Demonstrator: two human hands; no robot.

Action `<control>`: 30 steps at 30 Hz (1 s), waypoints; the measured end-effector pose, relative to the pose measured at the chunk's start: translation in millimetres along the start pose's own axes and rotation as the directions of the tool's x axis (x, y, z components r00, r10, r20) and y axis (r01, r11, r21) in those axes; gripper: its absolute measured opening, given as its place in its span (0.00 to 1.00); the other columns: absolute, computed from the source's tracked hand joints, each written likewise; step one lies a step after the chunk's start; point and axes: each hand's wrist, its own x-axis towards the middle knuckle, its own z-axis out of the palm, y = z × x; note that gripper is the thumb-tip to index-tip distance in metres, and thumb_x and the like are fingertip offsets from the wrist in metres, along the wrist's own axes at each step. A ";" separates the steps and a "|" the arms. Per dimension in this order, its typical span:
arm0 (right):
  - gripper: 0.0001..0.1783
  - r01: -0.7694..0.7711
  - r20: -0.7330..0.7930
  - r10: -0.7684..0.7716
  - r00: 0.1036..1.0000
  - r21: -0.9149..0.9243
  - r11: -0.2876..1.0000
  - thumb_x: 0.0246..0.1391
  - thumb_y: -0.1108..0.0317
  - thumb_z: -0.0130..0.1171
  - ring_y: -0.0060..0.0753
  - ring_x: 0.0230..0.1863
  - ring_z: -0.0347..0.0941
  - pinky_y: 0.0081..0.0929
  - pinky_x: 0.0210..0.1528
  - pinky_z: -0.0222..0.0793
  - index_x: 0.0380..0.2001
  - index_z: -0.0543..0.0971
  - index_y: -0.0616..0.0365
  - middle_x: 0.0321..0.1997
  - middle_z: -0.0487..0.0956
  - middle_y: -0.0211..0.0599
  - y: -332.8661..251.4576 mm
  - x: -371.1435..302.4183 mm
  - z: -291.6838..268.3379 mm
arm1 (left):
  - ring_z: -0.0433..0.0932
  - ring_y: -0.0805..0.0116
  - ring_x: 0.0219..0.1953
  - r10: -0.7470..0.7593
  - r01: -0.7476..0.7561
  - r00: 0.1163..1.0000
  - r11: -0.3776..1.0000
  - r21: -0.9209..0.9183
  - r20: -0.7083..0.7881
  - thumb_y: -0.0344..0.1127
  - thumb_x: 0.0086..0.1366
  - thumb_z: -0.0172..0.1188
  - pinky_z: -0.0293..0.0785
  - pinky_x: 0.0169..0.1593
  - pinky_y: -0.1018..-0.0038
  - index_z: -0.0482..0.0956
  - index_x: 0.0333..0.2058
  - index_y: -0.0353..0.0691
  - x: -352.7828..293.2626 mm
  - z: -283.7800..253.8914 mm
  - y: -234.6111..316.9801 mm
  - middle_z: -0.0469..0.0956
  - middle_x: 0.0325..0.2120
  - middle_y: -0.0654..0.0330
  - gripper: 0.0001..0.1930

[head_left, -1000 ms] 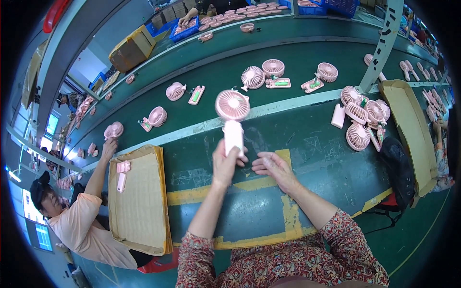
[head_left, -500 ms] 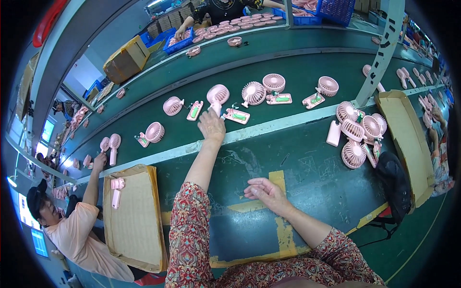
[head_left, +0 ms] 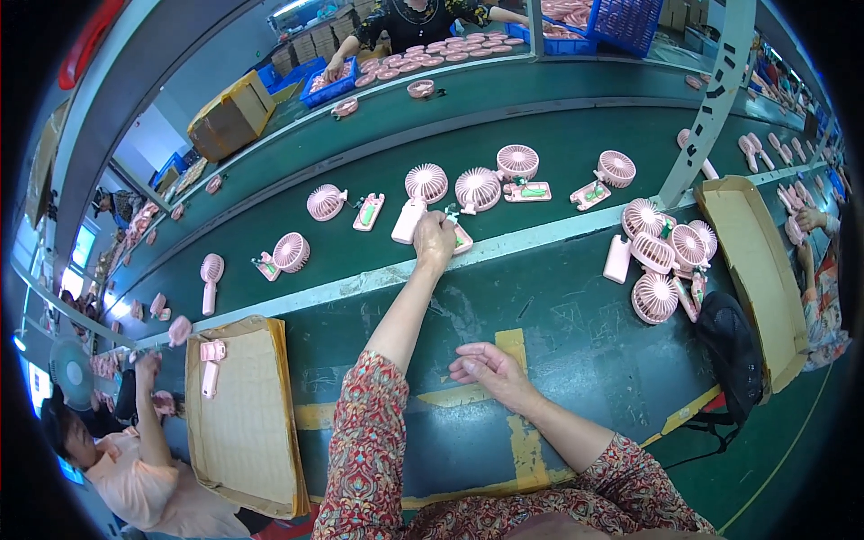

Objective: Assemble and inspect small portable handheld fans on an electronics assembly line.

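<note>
Green belt [head_left: 576, 135] is stretching behind a pale rail [head_left: 540, 242], scuffed worktable [head_left: 576, 306] lying in front. Main risk: the left hand [head_left: 436, 241] is crowding a pink fan [head_left: 426, 183] and an opened handle shell [head_left: 463, 238] on the belt, so fingers could be snagging the thin wires [head_left: 453, 214] and pulling a connection loose. Neighbouring fan head [head_left: 478, 190] is sitting just beside; a sideways nudge could be shoving it, or tipping the shell's green insert out. Fingers: left ones are pointing down and bending between the fan's handle and the shell, tips hidden; cannot tell whether they are gripping or only touching. Right hand [head_left: 493, 371] is hovering over the worktable, fingers loosely curling with thumb apart, holding nothing, well apart from the fans.
</note>
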 end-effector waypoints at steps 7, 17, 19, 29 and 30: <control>0.26 0.002 -0.150 0.033 0.988 0.229 0.974 0.64 0.52 0.41 0.35 0.48 0.72 0.31 0.50 0.71 0.53 0.63 0.64 0.47 0.72 0.45 -13.7 -3.2 -3.5 | 0.69 0.79 0.21 0.059 -0.001 0.982 0.951 -0.308 0.180 0.34 0.58 0.55 0.67 0.26 0.78 0.77 0.28 0.31 -95.4 -72.9 48.7 0.74 0.18 0.63 0.10; 0.25 -0.377 0.202 0.358 0.912 0.063 0.924 0.59 0.49 0.48 0.25 0.32 0.76 0.22 0.33 0.76 0.48 0.69 0.61 0.37 0.77 0.37 -22.4 -10.1 0.1 | 0.79 0.57 0.32 0.076 -0.024 0.972 0.973 -0.230 0.221 0.27 0.59 0.55 0.74 0.36 0.70 0.77 0.32 0.28 -247.7 -145.1 82.7 0.77 0.33 0.48 0.07; 0.23 -0.401 0.255 0.394 0.883 -0.024 0.916 0.58 0.51 0.51 0.24 0.31 0.76 0.21 0.32 0.76 0.47 0.69 0.58 0.36 0.77 0.36 -19.2 -11.9 3.9 | 0.78 0.58 0.30 -0.056 0.092 0.980 0.977 -0.192 0.189 0.26 0.58 0.54 0.73 0.34 0.69 0.77 0.30 0.29 -246.9 -161.9 89.5 0.77 0.29 0.49 0.06; 0.21 -0.310 0.413 0.491 0.767 -0.432 0.847 0.57 0.58 0.55 0.24 0.34 0.76 0.20 0.34 0.74 0.48 0.67 0.59 0.37 0.77 0.34 -21.8 -21.8 13.1 | 0.59 0.47 0.59 -0.048 0.015 0.984 0.982 0.186 0.174 0.44 0.46 0.66 0.58 0.60 0.59 0.60 0.56 0.30 -208.2 -111.2 62.3 0.58 0.57 0.43 0.42; 0.21 -0.317 0.408 0.497 0.765 -0.433 0.844 0.57 0.58 0.55 0.24 0.34 0.76 0.20 0.34 0.74 0.48 0.67 0.59 0.37 0.77 0.34 -22.2 -23.3 13.3 | 0.60 0.47 0.58 -0.119 0.090 0.978 0.981 0.173 0.170 0.45 0.45 0.66 0.58 0.60 0.59 0.59 0.56 0.29 -206.6 -112.1 64.0 0.59 0.56 0.42 0.42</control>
